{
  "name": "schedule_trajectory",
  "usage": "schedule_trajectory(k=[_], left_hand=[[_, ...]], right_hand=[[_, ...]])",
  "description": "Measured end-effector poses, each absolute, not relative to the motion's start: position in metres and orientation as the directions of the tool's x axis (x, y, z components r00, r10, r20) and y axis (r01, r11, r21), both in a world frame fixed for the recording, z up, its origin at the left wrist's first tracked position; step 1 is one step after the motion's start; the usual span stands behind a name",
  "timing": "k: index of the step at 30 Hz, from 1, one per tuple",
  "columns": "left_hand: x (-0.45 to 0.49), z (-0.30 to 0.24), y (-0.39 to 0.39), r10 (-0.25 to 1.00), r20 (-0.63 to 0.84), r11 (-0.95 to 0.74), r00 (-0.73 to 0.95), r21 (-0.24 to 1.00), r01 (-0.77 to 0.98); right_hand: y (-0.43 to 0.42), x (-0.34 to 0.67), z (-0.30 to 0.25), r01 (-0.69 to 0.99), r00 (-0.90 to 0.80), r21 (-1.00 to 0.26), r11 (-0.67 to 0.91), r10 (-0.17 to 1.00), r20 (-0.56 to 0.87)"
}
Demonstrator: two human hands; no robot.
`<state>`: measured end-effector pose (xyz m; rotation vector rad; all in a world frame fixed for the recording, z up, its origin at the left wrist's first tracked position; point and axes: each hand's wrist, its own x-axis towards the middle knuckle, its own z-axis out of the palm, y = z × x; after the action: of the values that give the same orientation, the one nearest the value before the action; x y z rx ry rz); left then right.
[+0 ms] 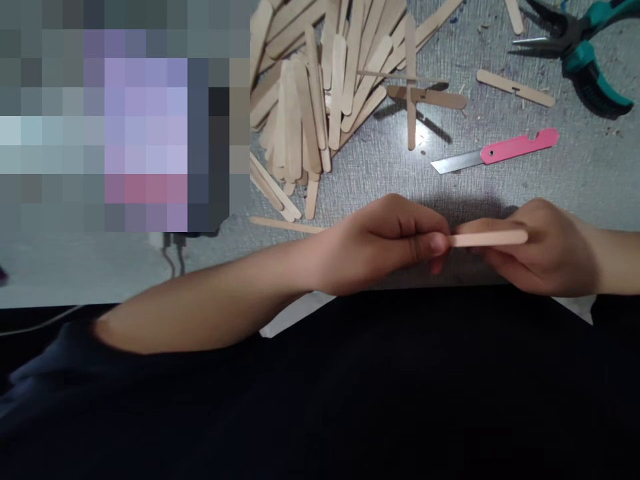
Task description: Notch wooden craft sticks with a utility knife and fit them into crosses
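My left hand (395, 243) is closed, pinching one end of a wooden craft stick (490, 238) between thumb and fingers. The stick points right and passes over my right hand (540, 250). That hand is closed too, its curled fingers close to the left fingertips; what they grip is hidden under the stick. Just beyond my hands lies a pink-handled craft knife (520, 147), its blade out and pointing left. A notched craft stick (515, 88) rests behind the knife. Left of it, several sticks, one upright-looking stick (411, 120) among them, form a crossed assembly.
A big heap of loose craft sticks (300, 127) covers the table's back middle. Teal-handled pliers (583, 47) lie open at the back right. Small wood chips dot the grey textured table (590, 177). The upper left is pixelated, with a cable (177, 257) below it.
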<state>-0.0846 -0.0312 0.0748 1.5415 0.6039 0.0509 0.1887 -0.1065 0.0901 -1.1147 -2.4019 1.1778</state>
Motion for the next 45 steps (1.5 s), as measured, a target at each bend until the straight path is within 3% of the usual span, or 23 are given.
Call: schedule_trajectory(k=[3,6,9,14,19,25,30,35,45], left_hand=[[-0.086,0.067,-0.034,0.538,-0.167,-0.209,0.826,0.923,0.322],[-0.086,0.063,-0.038,0.582,-0.069,-0.451,0.810,0.802,0.393],[-0.085,0.062,-0.040,0.558,-0.108,-0.560,0.823,0.682,0.470],[-0.084,0.055,-0.041,0.564,-0.132,-0.583,0.815,0.636,0.506],[-0.082,0.054,-0.044,0.613,-0.100,-0.596,0.783,0.593,0.542],[-0.077,0.068,-0.036,0.580,-0.304,-0.564,0.756,0.519,0.642],[-0.075,0.068,-0.029,0.504,-0.338,-0.612,0.795,0.509,0.605],[-0.073,0.068,-0.028,0.526,-0.391,-0.630,0.755,0.417,0.655],[-0.068,0.074,-0.029,0.545,-0.374,-0.621,0.751,0.421,0.661]], right_hand=[[-0.097,0.183,0.096,0.468,-0.593,-0.881,-0.070,0.714,-0.372],[-0.089,0.176,0.100,0.338,-0.568,-0.751,-0.567,0.514,-0.643],[-0.083,0.172,0.099,0.236,-0.589,-0.614,-0.753,0.392,-0.707],[-0.078,0.165,0.091,0.187,-0.603,-0.482,-0.856,0.288,-0.744],[-0.080,0.163,0.086,0.110,-0.555,-0.415,-0.903,0.291,-0.780],[-0.084,0.163,0.084,-0.007,-0.586,-0.427,-0.904,0.349,-0.731],[-0.086,0.163,0.081,-0.013,-0.615,-0.467,-0.884,0.375,-0.693],[-0.085,0.164,0.079,-0.014,-0.595,-0.447,-0.895,0.366,-0.715],[-0.086,0.159,0.078,-0.010,-0.554,-0.438,-0.899,0.370,-0.746]])
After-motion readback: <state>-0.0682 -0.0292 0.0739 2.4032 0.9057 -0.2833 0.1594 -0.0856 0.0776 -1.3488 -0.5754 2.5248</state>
